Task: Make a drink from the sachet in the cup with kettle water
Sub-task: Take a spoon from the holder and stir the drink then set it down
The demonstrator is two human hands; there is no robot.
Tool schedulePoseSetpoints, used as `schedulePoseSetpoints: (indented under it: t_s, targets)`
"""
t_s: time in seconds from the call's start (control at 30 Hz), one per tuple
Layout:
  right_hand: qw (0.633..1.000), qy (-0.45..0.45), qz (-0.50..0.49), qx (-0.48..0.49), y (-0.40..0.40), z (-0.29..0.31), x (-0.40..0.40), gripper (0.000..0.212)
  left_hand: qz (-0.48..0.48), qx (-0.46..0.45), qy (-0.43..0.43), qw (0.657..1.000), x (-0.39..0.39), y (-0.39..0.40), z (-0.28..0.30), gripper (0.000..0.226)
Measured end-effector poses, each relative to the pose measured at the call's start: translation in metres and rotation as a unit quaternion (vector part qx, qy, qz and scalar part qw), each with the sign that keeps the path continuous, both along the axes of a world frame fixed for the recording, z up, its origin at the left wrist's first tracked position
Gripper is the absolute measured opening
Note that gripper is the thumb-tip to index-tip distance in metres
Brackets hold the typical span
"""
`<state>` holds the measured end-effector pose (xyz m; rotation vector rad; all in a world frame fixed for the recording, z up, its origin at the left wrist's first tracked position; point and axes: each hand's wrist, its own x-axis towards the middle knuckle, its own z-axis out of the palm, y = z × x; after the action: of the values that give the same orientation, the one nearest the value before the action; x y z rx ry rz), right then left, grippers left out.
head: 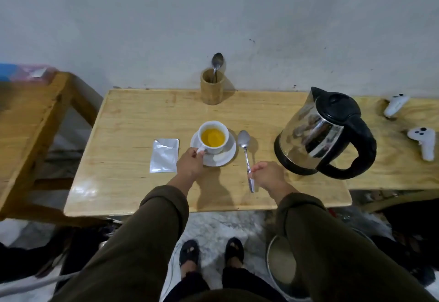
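Observation:
A white cup (223, 147) holding yellow-orange liquid stands on a white saucer (225, 159) at the middle of the wooden table (133, 121). My left hand (190, 165) grips the cup's handle. My right hand (268, 174) pinches the handle of a metal spoon (245, 149), whose bowl lies on the table just right of the saucer. A silver sachet (164, 155), torn at its top, lies flat to the left of the cup. The steel kettle (325, 133) with a black lid and handle stands at the right.
A wooden holder (212, 90) with another spoon (217, 60) stands at the back edge against the wall. Two white controllers (395, 104) (424, 142) lie on the surface right of the kettle. A second wooden table (31, 121) stands at the left. A metal pot (282, 266) sits on the floor.

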<state>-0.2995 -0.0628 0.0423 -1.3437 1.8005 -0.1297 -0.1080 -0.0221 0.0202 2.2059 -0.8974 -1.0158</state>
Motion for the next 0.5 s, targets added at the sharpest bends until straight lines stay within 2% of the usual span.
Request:
schedulePoseSetpoints:
  t_s: [0.1,0.23,0.33,0.5]
  targets:
    - [0.999,0.029,0.008,0.02,-0.013,-0.012,-0.003,0.002,0.018,-0.003,-0.005,1.0,-0.004,0.0,0.0,0.039]
    - [0.997,0.066,0.028,0.018,-0.021,-0.025,-0.002,0.025,0.044,-0.02,-0.009,0.999,-0.009,0.0,-0.004,0.038]
    - [0.996,0.08,0.022,0.026,-0.025,-0.032,-0.001,0.027,0.062,-0.031,-0.008,0.998,-0.011,0.001,-0.006,0.037]
    - [0.99,0.112,0.066,0.061,-0.03,-0.036,0.001,0.028,0.089,-0.045,0.001,0.995,-0.015,0.003,-0.011,0.035]
